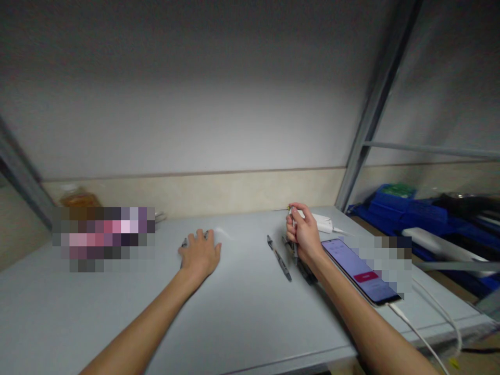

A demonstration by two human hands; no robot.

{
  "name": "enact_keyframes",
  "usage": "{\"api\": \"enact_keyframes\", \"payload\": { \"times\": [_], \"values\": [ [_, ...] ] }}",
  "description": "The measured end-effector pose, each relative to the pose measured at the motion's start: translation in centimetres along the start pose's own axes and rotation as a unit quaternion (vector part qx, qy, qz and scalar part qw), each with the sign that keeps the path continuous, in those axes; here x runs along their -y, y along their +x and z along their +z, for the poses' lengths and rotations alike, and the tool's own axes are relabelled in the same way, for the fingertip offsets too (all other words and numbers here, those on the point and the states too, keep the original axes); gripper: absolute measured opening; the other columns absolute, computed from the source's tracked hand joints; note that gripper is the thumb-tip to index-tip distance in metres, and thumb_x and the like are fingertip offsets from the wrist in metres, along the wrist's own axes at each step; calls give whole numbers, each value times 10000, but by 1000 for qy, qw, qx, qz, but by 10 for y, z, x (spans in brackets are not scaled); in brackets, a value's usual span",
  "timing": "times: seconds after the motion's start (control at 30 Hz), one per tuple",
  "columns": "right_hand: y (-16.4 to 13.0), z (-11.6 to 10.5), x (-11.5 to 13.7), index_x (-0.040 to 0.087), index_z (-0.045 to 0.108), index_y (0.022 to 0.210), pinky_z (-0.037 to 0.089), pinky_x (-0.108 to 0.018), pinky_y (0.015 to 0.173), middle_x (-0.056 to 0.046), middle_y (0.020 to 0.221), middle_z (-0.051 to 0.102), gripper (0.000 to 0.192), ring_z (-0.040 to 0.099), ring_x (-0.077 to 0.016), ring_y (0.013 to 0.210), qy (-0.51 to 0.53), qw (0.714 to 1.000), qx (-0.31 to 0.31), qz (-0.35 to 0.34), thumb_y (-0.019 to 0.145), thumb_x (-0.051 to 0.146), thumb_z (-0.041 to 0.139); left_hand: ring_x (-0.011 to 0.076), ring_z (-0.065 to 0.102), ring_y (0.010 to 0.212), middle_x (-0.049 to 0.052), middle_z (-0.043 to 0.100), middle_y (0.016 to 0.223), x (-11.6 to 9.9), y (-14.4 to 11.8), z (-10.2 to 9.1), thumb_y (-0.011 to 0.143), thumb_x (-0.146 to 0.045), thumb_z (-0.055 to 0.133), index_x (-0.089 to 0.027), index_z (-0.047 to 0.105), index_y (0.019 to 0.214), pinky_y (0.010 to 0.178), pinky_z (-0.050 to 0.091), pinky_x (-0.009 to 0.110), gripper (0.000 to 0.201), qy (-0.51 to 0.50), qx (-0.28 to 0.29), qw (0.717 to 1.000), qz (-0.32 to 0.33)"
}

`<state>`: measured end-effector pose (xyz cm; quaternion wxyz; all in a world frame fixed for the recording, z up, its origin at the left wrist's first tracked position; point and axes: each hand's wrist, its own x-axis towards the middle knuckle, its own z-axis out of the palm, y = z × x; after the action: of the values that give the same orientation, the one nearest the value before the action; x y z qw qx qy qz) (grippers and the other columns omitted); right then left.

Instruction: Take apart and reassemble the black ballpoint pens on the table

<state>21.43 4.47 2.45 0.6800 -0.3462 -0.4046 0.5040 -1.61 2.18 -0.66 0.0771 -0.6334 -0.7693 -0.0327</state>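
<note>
Left hand (200, 253) lies flat, palm down, fingers spread on the pale grey tabletop (242, 307), covering a small dark object; can't tell what it is. Right hand (303, 233) is closed around a thin grey pen-like stick (294, 237), held upright. Dark grey pen (278, 257) lies just left of the right hand. Smartphone with lit screen (359, 271) lies just right of that wrist, white cable (420, 338) plugged in.

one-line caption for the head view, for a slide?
Right hand holds a pen upright, left hand rests flat on the grey table, phone alongside.
</note>
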Motion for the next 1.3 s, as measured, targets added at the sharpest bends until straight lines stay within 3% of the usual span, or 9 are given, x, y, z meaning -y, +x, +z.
{"api": "enact_keyframes", "payload": {
  "times": [0.2,0.3,0.37,0.57,0.77,0.93,1.1,1.3],
  "values": [
    [0,-1,2,239,472,868,116,-119,338,96,522,418,302,245,-14,348,27,999,9,20,682,382,661,316,430,1087,167,489,1175,4,3,1,814,-112,311,-152,491,1162,756,448,484,394,24,7,999,47],
    [1,0,1,257,481,945,120,-118,339,97,525,430,353,252,-16,346,31,999,-3,18,672,372,673,298,433,1081,160,489,1176,5,3,2,786,-67,331,-153,489,1163,765,447,436,418,40,8,997,71],
    [2,-1,1,267,478,981,121,-116,337,99,521,437,397,254,-18,345,38,999,-9,20,658,366,686,286,440,1071,156,491,1174,5,4,3,784,-53,328,-155,485,1170,774,442,420,429,46,9,996,80],
    [4,-2,1,231,469,850,97,-116,336,90,508,440,357,247,-14,349,55,998,-2,39,627,369,711,280,424,1087,156,489,1180,5,4,4,765,-40,340,-162,476,1178,777,436,420,451,42,5,995,86],
    [5,-4,2,265,478,996,97,-117,338,89,529,438,446,247,-21,357,65,997,-1,35,629,359,713,286,440,1072,161,505,1142,5,4,3,783,-55,318,-156,485,1155,769,432,422,420,26,-6,996,81],
    [7,-5,1,220,476,867,86,-115,329,78,527,435,349,243,-15,358,86,995,15,57,640,347,708,291,452,1052,165,515,1129,4,4,3,794,-63,307,-148,494,1153,763,428,434,414,31,-7,996,84],
    [7,-4,1,252,472,994,99,-103,327,86,533,446,420,247,-16,358,108,993,10,55,649,311,706,288,453,1047,165,515,1130,3,4,2,795,-50,291,-149,509,1134,763,422,438,415,37,-8,996,80],
    [6,-5,2,210,486,871,80,-117,319,79,531,435,346,237,-11,354,85,994,30,65,644,341,711,281,451,1048,159,513,1130,4,3,3,788,-45,311,-155,508,1126,774,412,426,407,37,-17,995,86]
  ]
}}
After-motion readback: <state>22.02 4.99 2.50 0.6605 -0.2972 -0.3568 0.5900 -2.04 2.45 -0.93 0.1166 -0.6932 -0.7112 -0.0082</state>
